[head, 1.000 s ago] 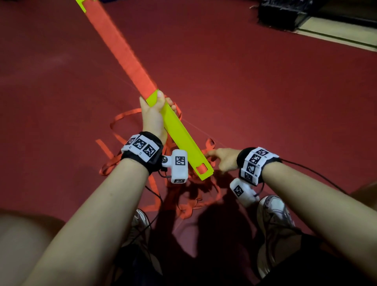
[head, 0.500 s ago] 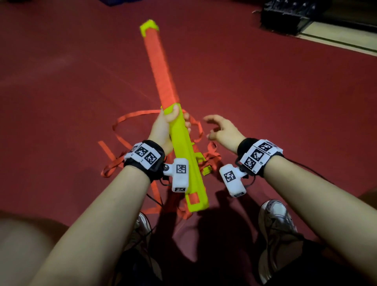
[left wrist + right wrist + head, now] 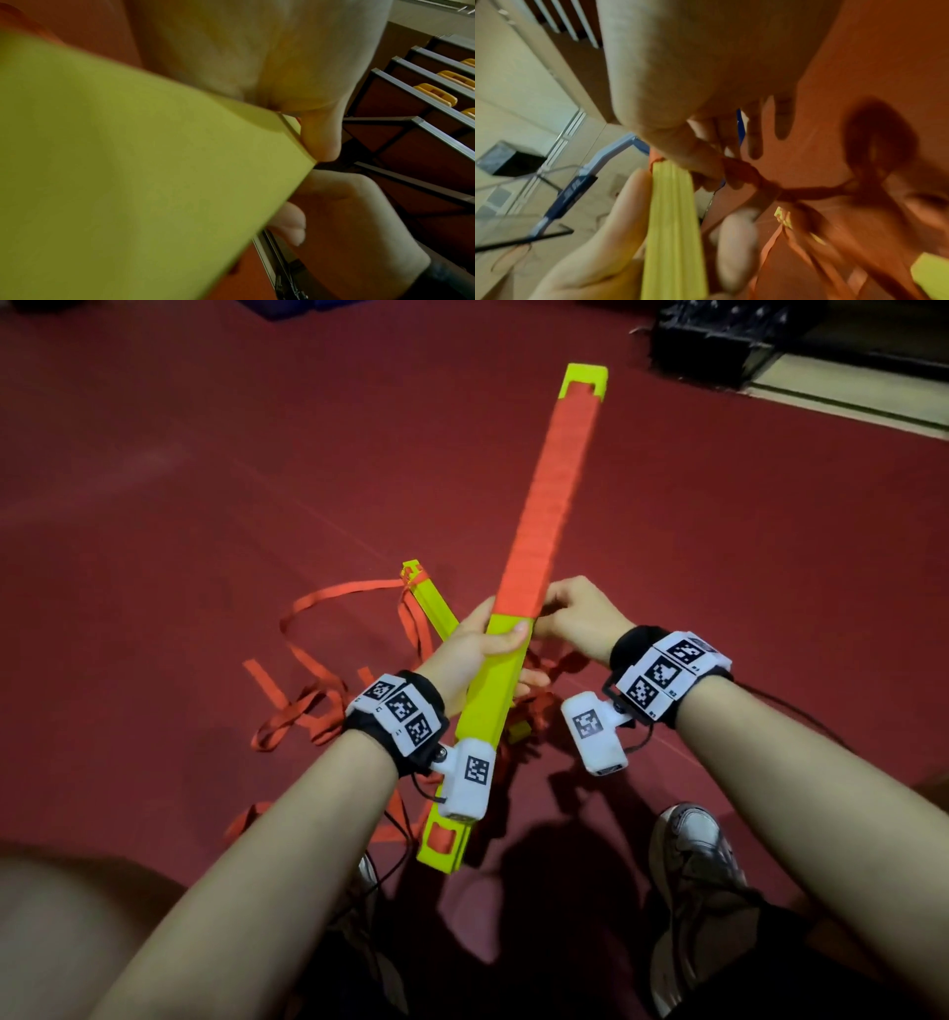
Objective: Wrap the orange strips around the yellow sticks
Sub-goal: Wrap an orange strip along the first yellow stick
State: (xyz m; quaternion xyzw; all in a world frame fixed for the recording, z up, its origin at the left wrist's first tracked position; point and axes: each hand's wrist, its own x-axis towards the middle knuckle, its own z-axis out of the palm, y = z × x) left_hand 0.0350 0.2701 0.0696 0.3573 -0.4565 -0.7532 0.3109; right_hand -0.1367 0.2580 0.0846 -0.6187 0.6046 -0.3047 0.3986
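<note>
Currently left hand (image 3: 480,644) grips the yellow stick (image 3: 493,690) just below its orange strip (image 3: 552,500) wrap. Right hand (image 3: 577,616) pinches the strip's loose tail beside the stick, above the red floor (image 3: 179,480).

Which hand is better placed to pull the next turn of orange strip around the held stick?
Probably the right hand: it pinches the orange strip beside the wrapped section's lower edge. The left hand grips the yellow stick, steadying it.
</note>
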